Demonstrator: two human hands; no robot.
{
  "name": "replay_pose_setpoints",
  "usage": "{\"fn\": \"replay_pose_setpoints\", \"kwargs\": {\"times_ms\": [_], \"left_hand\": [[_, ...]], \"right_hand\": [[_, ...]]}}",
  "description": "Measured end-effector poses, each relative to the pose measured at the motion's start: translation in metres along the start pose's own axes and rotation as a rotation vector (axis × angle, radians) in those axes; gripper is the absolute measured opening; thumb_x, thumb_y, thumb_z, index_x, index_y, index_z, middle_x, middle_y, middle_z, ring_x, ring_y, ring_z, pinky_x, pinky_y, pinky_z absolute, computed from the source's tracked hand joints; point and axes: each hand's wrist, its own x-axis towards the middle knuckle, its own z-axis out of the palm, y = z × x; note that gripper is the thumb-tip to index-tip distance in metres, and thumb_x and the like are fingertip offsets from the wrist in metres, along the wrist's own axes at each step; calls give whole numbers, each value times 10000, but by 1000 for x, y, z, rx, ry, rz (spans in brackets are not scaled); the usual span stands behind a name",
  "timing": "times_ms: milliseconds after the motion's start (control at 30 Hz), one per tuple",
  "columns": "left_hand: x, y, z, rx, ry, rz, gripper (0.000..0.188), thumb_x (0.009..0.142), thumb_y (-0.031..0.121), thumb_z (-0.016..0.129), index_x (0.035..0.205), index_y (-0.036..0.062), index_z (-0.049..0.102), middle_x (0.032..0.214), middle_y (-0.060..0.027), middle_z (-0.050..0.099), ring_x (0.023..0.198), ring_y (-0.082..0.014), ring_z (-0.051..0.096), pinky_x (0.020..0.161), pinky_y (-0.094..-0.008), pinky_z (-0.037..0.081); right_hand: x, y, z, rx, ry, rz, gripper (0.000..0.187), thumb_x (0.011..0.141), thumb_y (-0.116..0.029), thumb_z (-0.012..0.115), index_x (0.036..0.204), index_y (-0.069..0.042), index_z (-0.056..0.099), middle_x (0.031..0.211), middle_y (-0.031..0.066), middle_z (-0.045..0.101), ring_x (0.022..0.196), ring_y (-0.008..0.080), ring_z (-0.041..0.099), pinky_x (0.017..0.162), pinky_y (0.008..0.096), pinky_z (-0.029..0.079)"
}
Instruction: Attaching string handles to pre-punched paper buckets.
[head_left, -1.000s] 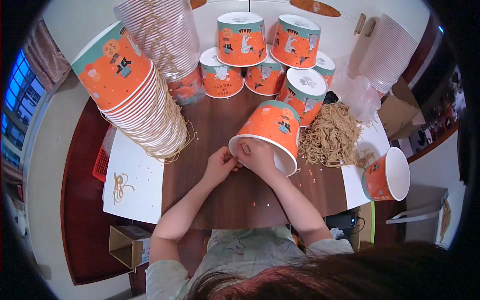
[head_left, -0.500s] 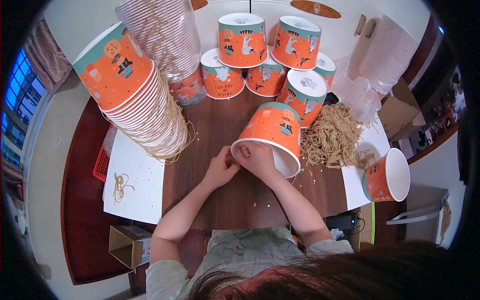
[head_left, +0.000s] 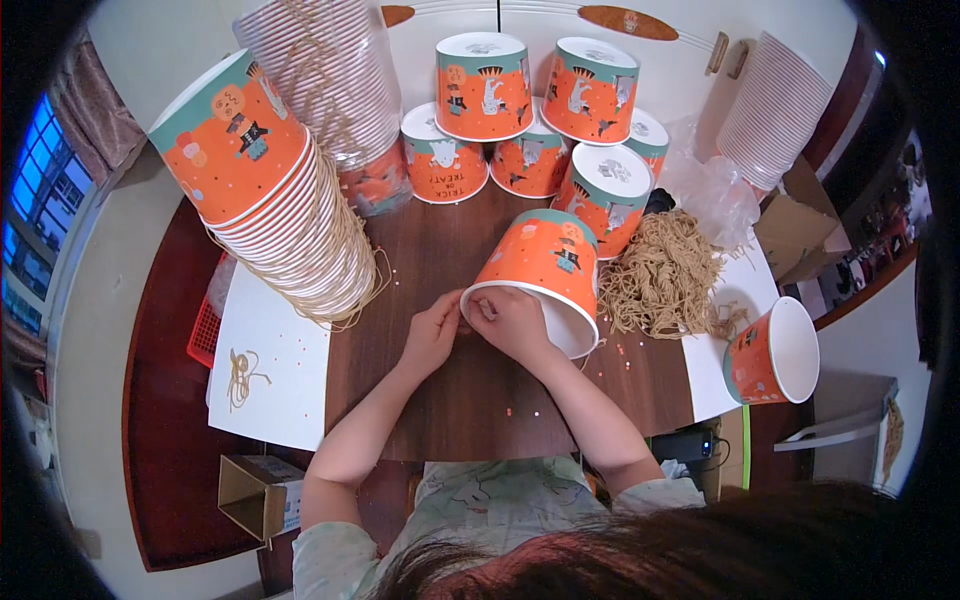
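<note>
An orange paper bucket (head_left: 540,262) with a green band lies tilted on the table, its white-rimmed mouth facing me. My right hand (head_left: 512,320) reaches into the mouth, its fingers curled in a pinch by the left part of the rim. Just outside that same rim is my left hand (head_left: 432,332), fingers pressed together against the bucket's side. Whatever is between the fingertips of either hand is too small or hidden to make out. A bit of tan cord shows at the rim's right side.
Upturned orange buckets (head_left: 482,88) are piled at the back. Left stands a tall nested stack (head_left: 232,140) draped with tan cords. A heap of tan cord (head_left: 665,275) lies to the right, near a single bucket (head_left: 772,352) at the table's edge. Cord pieces (head_left: 243,378) rest at left.
My left hand has shifted slightly up and its fingers have straightened a little along the bucket's side. The right hand stays inside the rim; the bucket has barely moved.
</note>
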Motion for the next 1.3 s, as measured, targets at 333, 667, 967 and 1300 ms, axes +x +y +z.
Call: {"fn": "replay_pose_setpoints", "kwargs": {"times_ms": [333, 667, 967, 1300], "left_hand": [[1, -2, -11, 242, -111, 41, 141, 808, 39, 502, 938, 0, 541, 771, -152, 609, 716, -220, 634, 613, -299, 485], [4, -20, -14, -68, -228, -172, 146, 811, 55, 520, 934, -20, 538, 811, -61, 622, 717, -99, 608, 637, -233, 491], [2, -21, -12, -301, -174, -274, 62, 793, 18, 501, 847, -3, 521, 781, -35, 579, 732, -94, 576, 670, -241, 485], [9, -19, -37, -606, -300, -209, 33, 646, 19, 478, 617, 27, 465, 960, -97, 510, 979, -196, 491, 836, -326, 420]], "right_hand": [[-3, 5, 0, -6, -75, -38, 98, 679, -143, 613, 697, -70, 550, 713, 77, 568, 623, 265, 583, 548, 359, 477], [-1, 8, -4, -23, -205, -55, 118, 676, -149, 608, 715, -59, 543, 716, 83, 564, 639, 268, 579, 572, 366, 476], [1, 0, -13, -158, -348, -170, 301, 645, -153, 619, 909, -65, 502, 882, 100, 546, 802, 256, 567, 620, 343, 480], [4, 7, -17, -417, -112, -284, 221, 615, -115, 604, 827, -86, 547, 751, 53, 571, 718, 219, 554, 581, 333, 478]]}}
